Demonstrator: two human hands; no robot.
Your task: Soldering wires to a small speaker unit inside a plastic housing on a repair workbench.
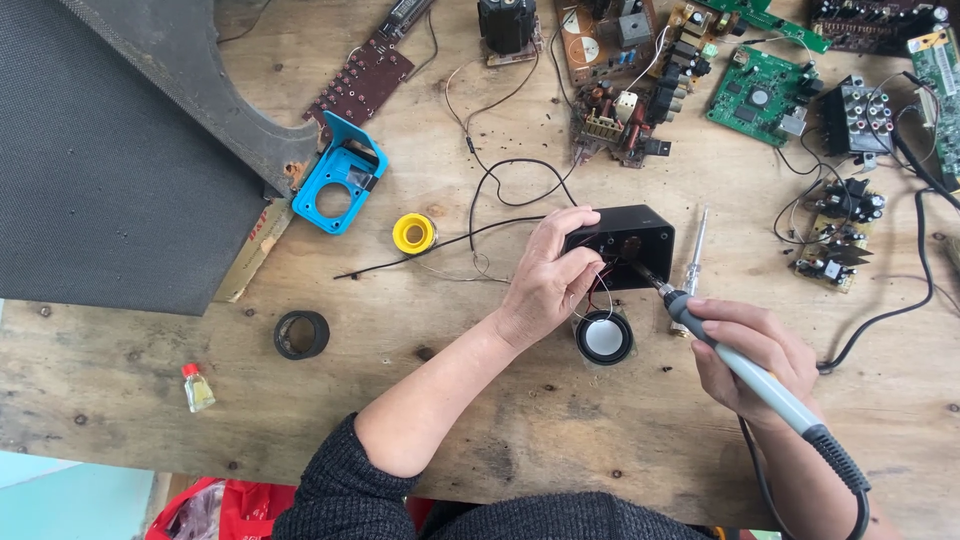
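While the left hand pinches a thin wire at the small black speaker box, the right hand grips a soldering iron, tip inside it. Circuit boards crowd the wooden bench's far edge; its near edge lies open.

Bare wood lies open at six o'clock of my left hand, down to the table edge. At nine, a black wire and yellow solder spool block the path. At twelve, circuit boards crowd the top. Between my hands sit the round speaker and a screwdriver; past my right hand, at three, cables trail.
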